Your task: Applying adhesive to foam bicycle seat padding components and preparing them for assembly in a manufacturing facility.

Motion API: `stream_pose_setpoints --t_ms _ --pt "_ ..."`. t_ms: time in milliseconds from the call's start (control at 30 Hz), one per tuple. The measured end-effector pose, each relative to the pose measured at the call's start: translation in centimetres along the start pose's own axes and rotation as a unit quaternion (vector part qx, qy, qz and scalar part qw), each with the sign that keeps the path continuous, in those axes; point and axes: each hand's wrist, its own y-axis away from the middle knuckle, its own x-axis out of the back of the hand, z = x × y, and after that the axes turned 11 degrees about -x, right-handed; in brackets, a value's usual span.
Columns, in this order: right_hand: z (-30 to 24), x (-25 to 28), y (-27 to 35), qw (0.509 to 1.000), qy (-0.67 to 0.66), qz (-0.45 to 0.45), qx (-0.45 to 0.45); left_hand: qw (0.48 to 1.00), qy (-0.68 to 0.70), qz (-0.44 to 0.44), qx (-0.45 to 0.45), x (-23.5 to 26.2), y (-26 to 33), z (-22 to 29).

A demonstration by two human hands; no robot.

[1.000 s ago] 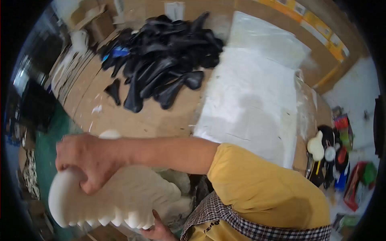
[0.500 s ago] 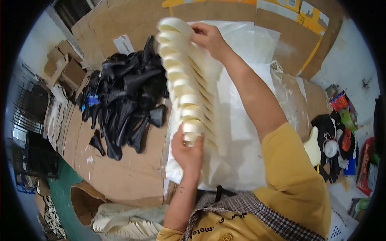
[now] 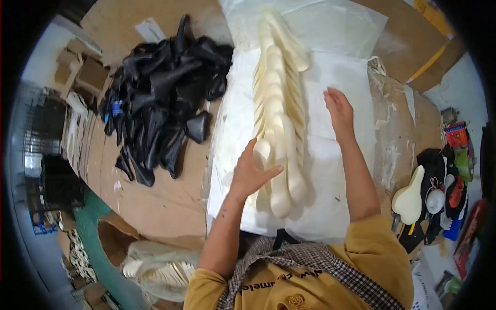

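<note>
A long row of nested cream foam bicycle saddle pads (image 3: pixel 277 98) lies lengthwise on a white plastic sheet (image 3: pixel 341 181) in front of me. At its near left end my left hand (image 3: pixel 251 173) rests against the pads, thumb and fingers spread apart. To the right of the row, my right hand (image 3: pixel 339 111) hovers over the sheet, holding nothing, its fingers stretched out and apart from the foam. A heap of black, glossy saddle-shaped covers (image 3: pixel 160 93) lies left of the sheet.
Brown cardboard (image 3: pixel 175 212) covers the table under the sheet. One cream saddle pad (image 3: pixel 409 196) sits at the right among dark cloths and small tools. Below the table's left front edge are an open cardboard box (image 3: pixel 111 232) and a clear bag (image 3: pixel 160 266) of more cream pads.
The row of pads, held tilted up between both hands before, now lies on the sheet. My right hand has let go and moved right; the left has opened at the near end.
</note>
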Motion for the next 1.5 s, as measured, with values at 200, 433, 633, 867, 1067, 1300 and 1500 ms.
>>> stream_pose_setpoints --t_ms 200,433,633,867,1067,1300,1500 --pt "-3.6 -2.0 19.2 0.970 0.177 -0.148 0.071 0.993 -0.086 0.022 -0.076 1.6 4.5 -4.7" --pt "2.8 -4.4 20.4 0.864 0.474 -0.070 0.154 0.986 -0.048 0.065 -0.144 0.9 7.5 -2.5" --pt "4.4 -1.8 20.5 0.875 0.440 -0.031 0.201 0.979 0.136 0.137 -0.072 2.6 13.1 -3.0" --pt "-7.2 -10.9 26.2 0.928 0.242 -0.069 0.276 0.937 0.195 0.280 -0.068 3.3 19.0 -14.4" --pt "-4.3 -28.7 41.5 0.843 0.152 -0.493 0.155 0.710 0.197 0.647 0.194 20.9 40.8 -27.4" --pt "-0.7 -55.1 62.5 0.600 0.106 -0.776 0.162 0.500 0.278 0.776 0.263 31.0 60.8 -32.2" --pt "5.4 -70.7 70.4 0.566 0.261 -0.706 0.337 0.500 0.180 0.833 0.155 32.5 66.4 -28.6"
